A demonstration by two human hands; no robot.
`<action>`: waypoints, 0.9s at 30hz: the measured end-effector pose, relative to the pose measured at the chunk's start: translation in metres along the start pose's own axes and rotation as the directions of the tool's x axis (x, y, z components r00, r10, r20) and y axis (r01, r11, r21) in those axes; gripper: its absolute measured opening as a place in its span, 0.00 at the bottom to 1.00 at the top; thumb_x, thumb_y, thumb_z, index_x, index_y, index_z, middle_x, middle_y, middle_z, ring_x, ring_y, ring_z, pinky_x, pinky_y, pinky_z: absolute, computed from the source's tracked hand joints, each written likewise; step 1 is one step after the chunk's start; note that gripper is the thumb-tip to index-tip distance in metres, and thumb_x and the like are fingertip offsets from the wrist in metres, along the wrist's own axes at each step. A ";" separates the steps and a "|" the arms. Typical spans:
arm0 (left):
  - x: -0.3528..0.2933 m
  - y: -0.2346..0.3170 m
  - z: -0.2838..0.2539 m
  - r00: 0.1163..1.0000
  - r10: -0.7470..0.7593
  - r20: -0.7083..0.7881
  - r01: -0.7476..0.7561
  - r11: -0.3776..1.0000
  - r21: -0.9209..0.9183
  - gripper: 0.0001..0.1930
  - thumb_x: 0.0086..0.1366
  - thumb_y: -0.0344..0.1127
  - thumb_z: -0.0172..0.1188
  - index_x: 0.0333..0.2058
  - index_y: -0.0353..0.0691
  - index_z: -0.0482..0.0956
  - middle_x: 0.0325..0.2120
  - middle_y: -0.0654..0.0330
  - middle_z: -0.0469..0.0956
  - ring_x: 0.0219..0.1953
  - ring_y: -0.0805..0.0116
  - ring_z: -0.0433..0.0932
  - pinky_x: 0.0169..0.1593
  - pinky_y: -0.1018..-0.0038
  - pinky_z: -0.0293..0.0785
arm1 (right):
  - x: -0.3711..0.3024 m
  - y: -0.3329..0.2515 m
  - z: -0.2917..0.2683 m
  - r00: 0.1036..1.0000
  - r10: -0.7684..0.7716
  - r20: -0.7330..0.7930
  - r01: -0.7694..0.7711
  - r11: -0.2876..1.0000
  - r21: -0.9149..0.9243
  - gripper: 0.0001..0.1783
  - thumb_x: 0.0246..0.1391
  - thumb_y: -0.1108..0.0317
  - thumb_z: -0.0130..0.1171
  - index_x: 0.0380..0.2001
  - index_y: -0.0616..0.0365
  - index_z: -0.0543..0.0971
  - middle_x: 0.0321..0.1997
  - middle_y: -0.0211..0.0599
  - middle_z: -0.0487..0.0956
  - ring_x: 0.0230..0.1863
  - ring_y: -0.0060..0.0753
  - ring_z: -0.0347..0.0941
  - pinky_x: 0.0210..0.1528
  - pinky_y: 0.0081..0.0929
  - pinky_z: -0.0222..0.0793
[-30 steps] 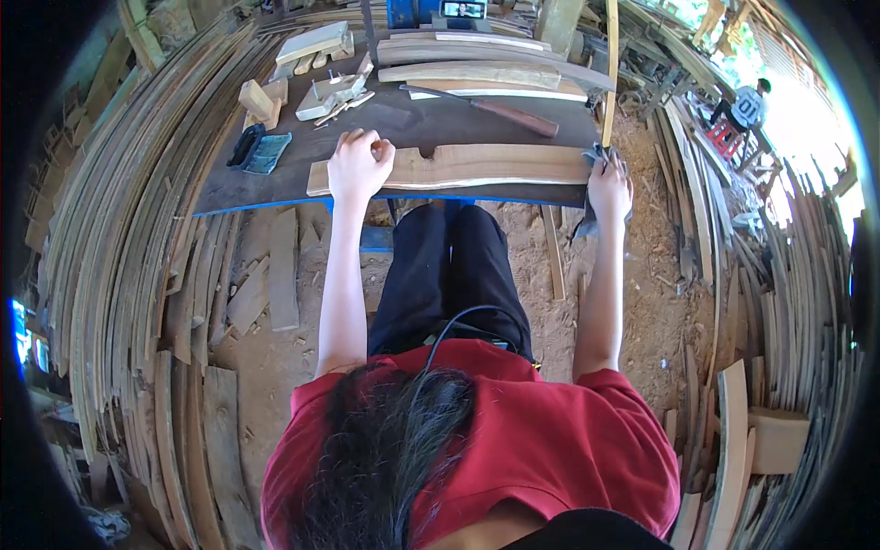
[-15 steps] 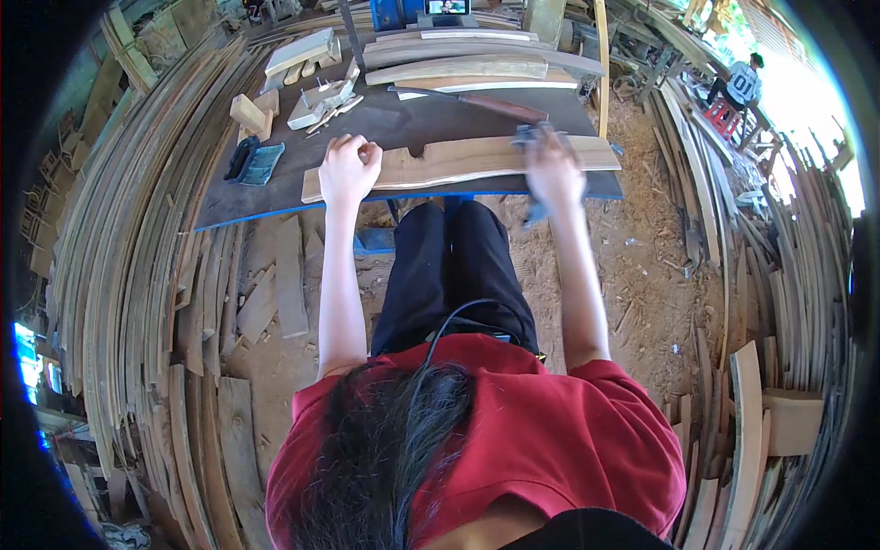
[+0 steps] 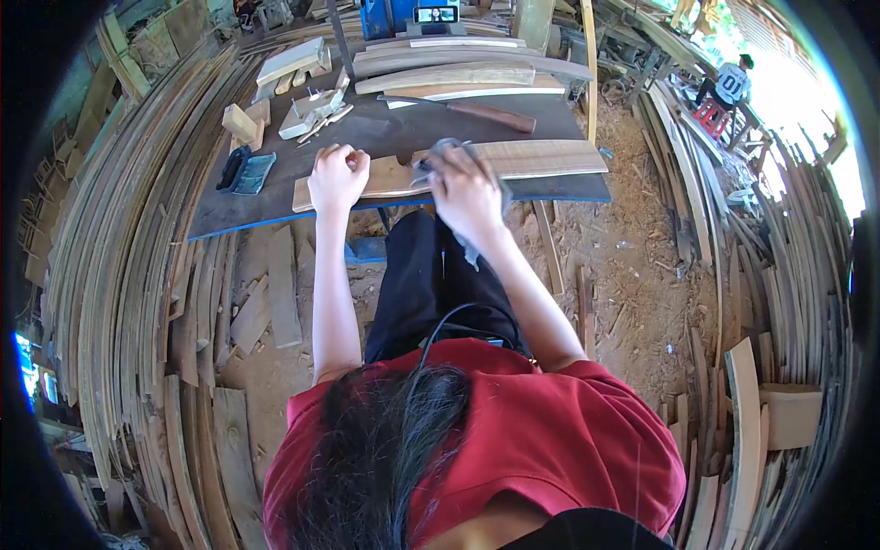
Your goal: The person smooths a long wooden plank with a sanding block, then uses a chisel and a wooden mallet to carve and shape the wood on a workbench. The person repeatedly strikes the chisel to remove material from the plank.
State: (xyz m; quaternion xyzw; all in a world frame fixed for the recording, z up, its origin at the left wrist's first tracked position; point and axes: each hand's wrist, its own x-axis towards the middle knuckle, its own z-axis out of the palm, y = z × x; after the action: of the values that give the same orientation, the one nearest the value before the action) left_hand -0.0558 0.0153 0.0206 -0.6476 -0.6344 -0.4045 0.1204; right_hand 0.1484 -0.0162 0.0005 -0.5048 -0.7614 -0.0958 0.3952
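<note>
A long wooden board (image 3: pixel 536 158) with a wavy near edge and a notch in its far edge lies along the front of the dark tabletop. My left hand (image 3: pixel 339 181) is closed on the board near its left end, fingers curled. My right hand (image 3: pixel 467 191) presses a crumpled grey cloth (image 3: pixel 498 188) onto the board just right of the notch. Part of the cloth hangs below the hand, past the table's front edge. The hand and cloth are somewhat blurred.
Behind the board lies a brown-handled tool (image 3: pixel 490 115) with a long dark blade. Curved planks (image 3: pixel 449 78) line the table's back, with wood blocks (image 3: pixel 243 124) and a dark brush-like object (image 3: pixel 236 170) at left. Timber stacks flank both sides; a person (image 3: pixel 731 84) sits far right.
My right hand has swept the cloth leftward along the board, from near its right end to beside the notch. My left hand keeps its place on the board.
</note>
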 end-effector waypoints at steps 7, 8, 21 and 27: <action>-0.001 0.000 -0.002 0.998 -0.044 0.036 0.045 0.998 -0.041 0.11 0.51 0.39 0.55 0.16 0.39 0.73 0.21 0.60 0.74 0.30 0.59 0.75 0.34 0.62 0.73 | -0.002 0.110 -0.065 0.906 0.423 0.027 -0.411 0.892 -0.190 0.22 0.57 0.53 0.41 0.40 0.54 0.79 0.45 0.43 0.77 0.45 0.45 0.75 0.46 0.40 0.71; 0.000 0.000 -0.001 0.998 -0.041 0.038 0.043 0.998 -0.038 0.12 0.51 0.39 0.56 0.16 0.39 0.73 0.21 0.60 0.74 0.30 0.59 0.75 0.34 0.62 0.73 | -0.005 0.137 -0.073 0.895 0.446 -0.032 -0.441 0.869 -0.224 0.22 0.56 0.54 0.42 0.47 0.54 0.76 0.49 0.42 0.75 0.47 0.45 0.74 0.49 0.36 0.70; 0.000 0.038 0.005 0.975 0.209 -0.080 -0.223 0.873 -0.433 0.12 0.63 0.31 0.47 0.43 0.38 0.75 0.38 0.51 0.76 0.43 0.55 0.73 0.49 0.65 0.67 | 0.042 0.006 0.045 0.921 0.001 0.389 0.011 1.000 -0.027 0.26 0.63 0.60 0.29 0.61 0.59 0.57 0.66 0.48 0.55 0.67 0.39 0.49 0.66 0.42 0.42; -0.041 0.104 0.039 0.930 0.203 0.307 -0.181 0.978 -0.099 0.30 0.59 0.44 0.45 0.58 0.35 0.60 0.60 0.45 0.56 0.65 0.54 0.50 0.66 0.56 0.40 | 0.047 0.039 -0.026 0.902 0.396 0.173 -0.412 0.666 0.621 0.20 0.60 0.56 0.40 0.50 0.55 0.71 0.47 0.50 0.76 0.50 0.47 0.72 0.50 0.35 0.67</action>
State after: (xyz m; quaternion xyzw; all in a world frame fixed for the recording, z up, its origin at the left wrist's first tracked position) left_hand 0.0596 -0.0059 0.0049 -0.7666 -0.5646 -0.3038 0.0339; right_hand 0.1864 0.0205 0.0412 -0.4948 -0.6206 0.2671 0.5466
